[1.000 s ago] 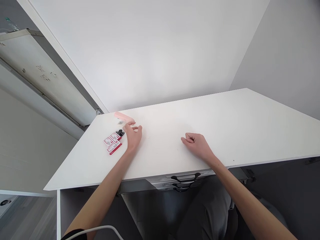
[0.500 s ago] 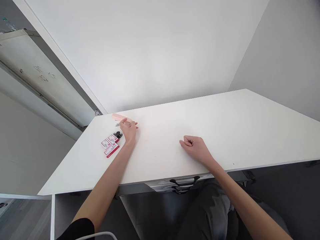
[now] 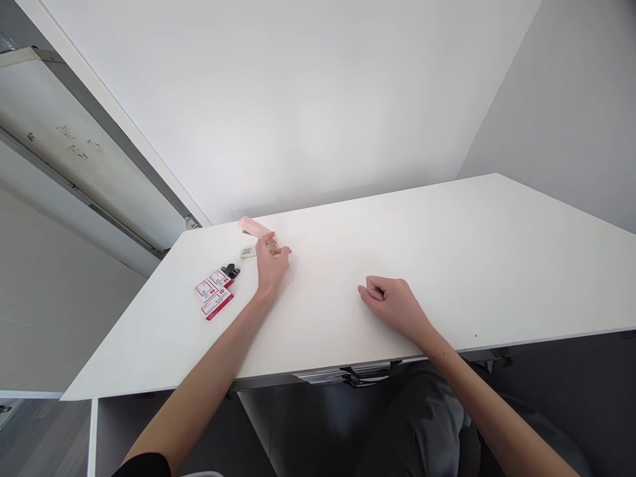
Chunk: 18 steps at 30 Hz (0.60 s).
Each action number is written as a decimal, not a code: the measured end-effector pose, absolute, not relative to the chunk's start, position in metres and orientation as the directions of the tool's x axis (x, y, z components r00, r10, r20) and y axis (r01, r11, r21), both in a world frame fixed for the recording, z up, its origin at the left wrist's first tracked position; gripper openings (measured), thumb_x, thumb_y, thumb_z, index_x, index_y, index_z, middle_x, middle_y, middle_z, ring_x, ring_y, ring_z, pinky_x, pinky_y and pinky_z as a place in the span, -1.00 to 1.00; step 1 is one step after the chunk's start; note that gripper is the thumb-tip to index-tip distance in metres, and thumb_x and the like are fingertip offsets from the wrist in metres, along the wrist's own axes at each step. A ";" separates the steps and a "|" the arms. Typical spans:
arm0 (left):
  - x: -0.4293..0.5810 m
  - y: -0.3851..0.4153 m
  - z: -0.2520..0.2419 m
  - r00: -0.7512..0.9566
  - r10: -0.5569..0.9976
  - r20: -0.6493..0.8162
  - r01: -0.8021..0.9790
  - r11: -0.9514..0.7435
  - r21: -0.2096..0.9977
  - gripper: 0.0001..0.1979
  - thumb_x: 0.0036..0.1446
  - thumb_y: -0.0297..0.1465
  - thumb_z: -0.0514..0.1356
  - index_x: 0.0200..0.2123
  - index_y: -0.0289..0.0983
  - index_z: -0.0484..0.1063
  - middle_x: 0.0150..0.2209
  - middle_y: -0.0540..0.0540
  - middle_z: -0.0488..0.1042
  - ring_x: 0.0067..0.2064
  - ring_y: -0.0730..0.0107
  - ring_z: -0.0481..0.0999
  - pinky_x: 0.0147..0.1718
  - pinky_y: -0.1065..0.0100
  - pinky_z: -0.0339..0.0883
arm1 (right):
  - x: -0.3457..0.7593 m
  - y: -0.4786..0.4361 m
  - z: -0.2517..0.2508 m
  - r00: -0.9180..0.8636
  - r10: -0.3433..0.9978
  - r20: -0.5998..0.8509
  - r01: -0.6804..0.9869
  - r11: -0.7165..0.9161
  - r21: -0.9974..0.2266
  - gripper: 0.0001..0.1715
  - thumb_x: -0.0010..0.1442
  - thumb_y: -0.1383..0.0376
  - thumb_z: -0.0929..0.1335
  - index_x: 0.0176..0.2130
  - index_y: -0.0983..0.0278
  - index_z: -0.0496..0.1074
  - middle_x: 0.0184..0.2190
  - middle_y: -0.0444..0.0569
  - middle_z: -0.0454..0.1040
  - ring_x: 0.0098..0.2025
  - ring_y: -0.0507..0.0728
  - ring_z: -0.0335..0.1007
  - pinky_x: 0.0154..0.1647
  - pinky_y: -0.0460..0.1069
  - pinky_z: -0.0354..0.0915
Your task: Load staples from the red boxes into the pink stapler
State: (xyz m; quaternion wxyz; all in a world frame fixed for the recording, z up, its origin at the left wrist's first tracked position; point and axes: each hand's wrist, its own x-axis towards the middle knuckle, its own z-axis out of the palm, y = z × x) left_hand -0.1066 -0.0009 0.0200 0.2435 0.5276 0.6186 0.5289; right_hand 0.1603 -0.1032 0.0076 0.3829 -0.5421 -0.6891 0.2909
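At the far left of the white desk, my left hand (image 3: 271, 265) is closed round the near end of what looks like a pink stapler (image 3: 254, 227). Its other end sticks out past my fingers toward the wall. Beside that hand lies a small pale box (image 3: 247, 252) with a printed code, partly hidden by my fingers. Left of it are a small black clip-like object (image 3: 230, 270) and several red-and-white printed cards (image 3: 217, 305). Over the middle of the desk, my right hand (image 3: 392, 303) is curled into a loose fist with nothing visible in it.
The white desk (image 3: 447, 265) backs onto a pale wall (image 3: 322, 99). Dark drawer handles (image 3: 368, 376) show under its front edge, close to my legs. A pale cabinet-like panel (image 3: 74, 146) stands beyond the left side.
My left hand has moved right with the pink stapler, uncovering more of the pale box. The view has shifted slightly. My right hand stays curled in about the same place.
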 end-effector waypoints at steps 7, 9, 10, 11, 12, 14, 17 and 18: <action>-0.087 -0.017 0.022 -0.159 0.957 0.243 0.382 -0.168 0.909 -0.37 0.14 -0.41 0.21 0.30 -0.05 0.25 0.47 -0.18 0.07 -0.12 0.37 0.59 -0.34 0.34 0.47 | 0.160 -0.103 0.008 -0.120 0.969 0.217 0.532 0.248 -0.809 -0.55 0.24 0.27 0.26 -0.48 0.20 -0.15 -0.57 -0.24 -0.17 -0.48 0.03 -0.27 -0.47 -0.02 -0.15; -0.086 -0.018 0.022 -0.131 0.962 0.240 0.397 -0.171 0.902 -0.34 0.16 -0.40 0.20 0.34 -0.03 0.22 0.50 -0.17 0.00 -0.13 0.38 0.58 -0.32 0.32 0.48 | 0.160 -0.103 0.008 -0.122 0.970 0.211 0.536 0.244 -0.808 -0.55 0.24 0.27 0.26 -0.48 0.20 -0.14 -0.58 -0.24 -0.16 -0.48 0.03 -0.27 -0.47 -0.02 -0.14; -0.085 -0.019 0.022 -0.122 0.963 0.241 0.407 -0.173 0.897 -0.33 0.17 -0.40 0.20 0.35 -0.02 0.21 0.51 -0.17 -0.01 -0.13 0.39 0.57 -0.31 0.31 0.49 | 0.160 -0.103 0.007 -0.122 0.970 0.210 0.537 0.243 -0.808 -0.55 0.24 0.27 0.26 -0.48 0.20 -0.14 -0.58 -0.24 -0.16 -0.48 0.03 -0.27 -0.47 -0.02 -0.14; -0.085 -0.019 0.022 -0.116 0.962 0.246 0.419 -0.177 0.891 -0.34 0.18 -0.40 0.19 0.35 -0.03 0.21 0.51 -0.17 -0.01 -0.14 0.40 0.57 -0.29 0.30 0.49 | 0.160 -0.103 0.007 -0.120 0.970 0.211 0.537 0.242 -0.808 -0.55 0.24 0.27 0.26 -0.48 0.20 -0.14 -0.58 -0.24 -0.16 -0.48 0.03 -0.27 -0.47 -0.02 -0.13; -0.085 -0.019 0.022 -0.113 0.959 0.258 0.435 -0.186 0.881 -0.34 0.18 -0.41 0.18 0.35 -0.04 0.21 0.50 -0.18 0.01 -0.15 0.40 0.56 -0.27 0.29 0.49 | 0.160 -0.103 0.007 -0.119 0.970 0.212 0.537 0.242 -0.808 -0.55 0.25 0.27 0.27 -0.48 0.20 -0.14 -0.57 -0.24 -0.16 -0.48 0.03 -0.27 -0.47 -0.02 -0.13; -0.086 -0.019 0.022 -0.112 0.943 0.314 0.501 -0.219 0.837 -0.37 0.19 -0.43 0.17 0.33 -0.07 0.24 0.45 -0.20 0.11 -0.14 0.37 0.55 -0.18 0.25 0.49 | 0.160 -0.103 0.006 -0.120 0.970 0.213 0.536 0.244 -0.808 -0.54 0.25 0.27 0.27 -0.48 0.20 -0.14 -0.57 -0.24 -0.16 -0.48 0.03 -0.27 -0.47 -0.02 -0.13; -0.093 -0.014 0.021 -0.089 0.890 0.448 0.701 -0.264 0.663 -0.43 0.16 -0.44 0.18 0.25 -0.16 0.29 0.33 -0.24 0.28 0.14 0.10 0.48 0.14 0.04 0.37 | 0.160 -0.103 0.006 -0.121 0.969 0.216 0.535 0.247 -0.808 -0.54 0.25 0.26 0.27 -0.48 0.19 -0.14 -0.58 -0.24 -0.14 -0.49 0.03 -0.26 -0.47 -0.03 -0.12; -0.097 -0.012 0.020 -0.068 0.877 0.476 0.769 -0.258 0.585 -0.44 0.15 -0.43 0.19 0.24 -0.18 0.29 0.32 -0.25 0.30 0.27 -0.01 0.38 0.25 -0.05 0.26 | 0.160 -0.103 0.006 -0.122 0.968 0.217 0.536 0.248 -0.807 -0.54 0.25 0.26 0.27 -0.48 0.19 -0.14 -0.58 -0.24 -0.14 -0.49 0.03 -0.26 -0.47 -0.03 -0.12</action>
